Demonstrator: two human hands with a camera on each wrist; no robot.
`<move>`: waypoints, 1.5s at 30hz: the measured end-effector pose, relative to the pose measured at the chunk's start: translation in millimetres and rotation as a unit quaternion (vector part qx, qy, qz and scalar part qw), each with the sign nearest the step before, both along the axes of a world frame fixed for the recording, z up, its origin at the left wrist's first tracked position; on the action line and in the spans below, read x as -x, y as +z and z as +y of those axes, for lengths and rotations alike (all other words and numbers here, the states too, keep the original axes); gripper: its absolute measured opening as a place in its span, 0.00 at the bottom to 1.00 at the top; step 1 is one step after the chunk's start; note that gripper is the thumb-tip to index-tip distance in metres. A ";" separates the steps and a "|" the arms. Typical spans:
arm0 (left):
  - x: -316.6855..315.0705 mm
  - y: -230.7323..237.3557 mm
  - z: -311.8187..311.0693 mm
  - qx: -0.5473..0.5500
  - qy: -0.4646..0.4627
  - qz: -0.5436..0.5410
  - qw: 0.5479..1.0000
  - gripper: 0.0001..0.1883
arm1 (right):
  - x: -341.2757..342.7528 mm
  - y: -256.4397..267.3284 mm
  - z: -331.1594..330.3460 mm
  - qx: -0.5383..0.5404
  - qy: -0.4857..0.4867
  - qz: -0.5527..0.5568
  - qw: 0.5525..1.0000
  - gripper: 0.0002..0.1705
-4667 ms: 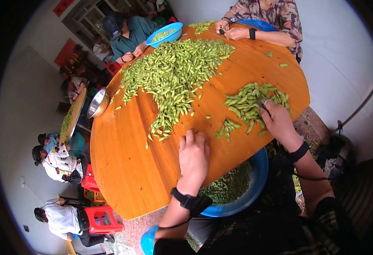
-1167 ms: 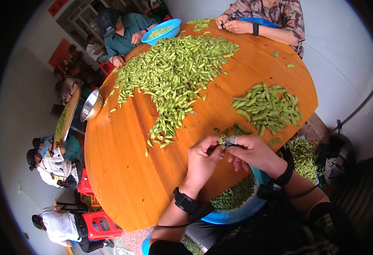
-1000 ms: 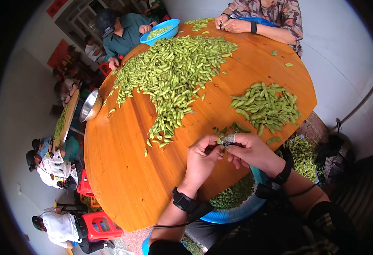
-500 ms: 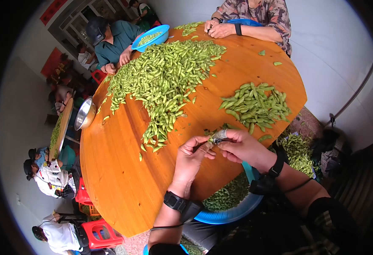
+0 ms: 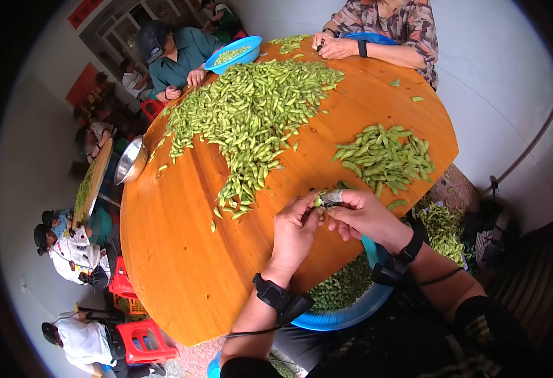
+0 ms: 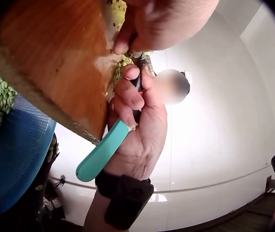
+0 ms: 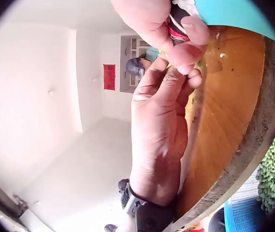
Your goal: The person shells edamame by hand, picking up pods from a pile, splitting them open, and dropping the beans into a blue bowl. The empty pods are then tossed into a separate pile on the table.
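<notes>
In the head view, my left hand (image 5: 293, 233) pinches a small green pod (image 5: 318, 201) between thumb and fingers. My right hand (image 5: 372, 217) meets it there, curled round a tool with a turquoise handle (image 5: 369, 249); grey wrapping covers one fingertip. The left wrist view shows the handle (image 6: 103, 151) sticking out below the right hand (image 6: 144, 121), with a dark part between its fingers. Fingertips of both hands hide most of the pod. Beyond them lie a small pile of pods (image 5: 386, 156) and a large heap (image 5: 251, 110) on the wooden table (image 5: 182, 264).
Below the table edge, a blue basin (image 5: 345, 315) holds shelled green beans (image 5: 342, 286). A metal bowl (image 5: 131, 160) stands at the table's left edge, a blue bowl (image 5: 245, 55) at the far side. Two people sit across. Red stools (image 5: 144, 340) and more people are at left.
Over the last several seconds my right hand has come from the small pile to my left hand. In the last second both stay together, with slight finger motion and a small view shift.
</notes>
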State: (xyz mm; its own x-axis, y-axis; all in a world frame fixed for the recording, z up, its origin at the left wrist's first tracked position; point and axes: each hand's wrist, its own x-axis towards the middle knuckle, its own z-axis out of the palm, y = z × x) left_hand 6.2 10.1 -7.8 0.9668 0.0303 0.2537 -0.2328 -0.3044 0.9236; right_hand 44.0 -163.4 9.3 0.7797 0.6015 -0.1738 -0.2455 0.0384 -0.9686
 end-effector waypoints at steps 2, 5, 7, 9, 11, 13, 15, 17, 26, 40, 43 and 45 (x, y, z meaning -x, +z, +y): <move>-0.4 -0.1 -0.4 0.011 -0.001 -0.003 1.000 0.15 | 1.7 3.2 1.0 0.001 0.005 -0.011 1.000 0.12; -1.4 -3.8 2.4 0.083 -0.034 0.010 0.996 0.14 | 0.9 5.1 -0.1 -0.005 0.007 -0.014 1.000 0.12; -0.6 -0.4 3.7 0.102 -0.036 0.030 0.994 0.14 | -0.9 4.9 -1.2 -0.011 0.004 -0.006 1.000 0.12; 0.0 1.7 5.3 0.120 -0.038 0.050 0.991 0.13 | -2.7 3.6 -1.5 -0.012 0.013 0.007 1.000 0.12; 0.3 2.3 6.7 0.182 -0.045 0.097 0.977 0.14 | -3.0 4.8 -2.6 -0.010 0.011 0.015 1.000 0.12; 0.1 5.8 7.1 0.204 -0.051 0.112 0.971 0.14 | -3.4 4.9 -3.4 -0.007 0.009 0.023 1.000 0.13; -1.0 6.1 9.2 0.227 -0.055 0.127 0.964 0.14 | -3.5 3.9 -4.2 -0.021 0.009 0.028 0.999 0.12; -2.4 2.1 13.7 0.259 -0.079 0.142 0.952 0.13 | -4.1 6.2 -4.7 -0.010 0.007 0.026 1.000 0.11; -5.3 7.2 9.7 0.280 -0.081 0.177 0.940 0.14 | -0.2 -0.2 3.1 0.004 -0.020 -0.008 1.000 0.07; -2.3 -3.8 4.1 0.186 -0.023 0.134 0.973 0.09 | 4.6 -0.9 2.2 0.011 -0.019 -0.022 1.000 0.08; -3.3 -6.8 8.4 0.180 -0.029 0.140 0.973 0.10 | 5.0 -0.6 2.1 0.011 -0.007 -0.028 1.000 0.08; -4.0 -7.3 8.7 0.176 -0.033 0.137 0.974 0.10 | 4.5 -2.7 2.7 0.006 -0.001 -0.040 0.999 0.08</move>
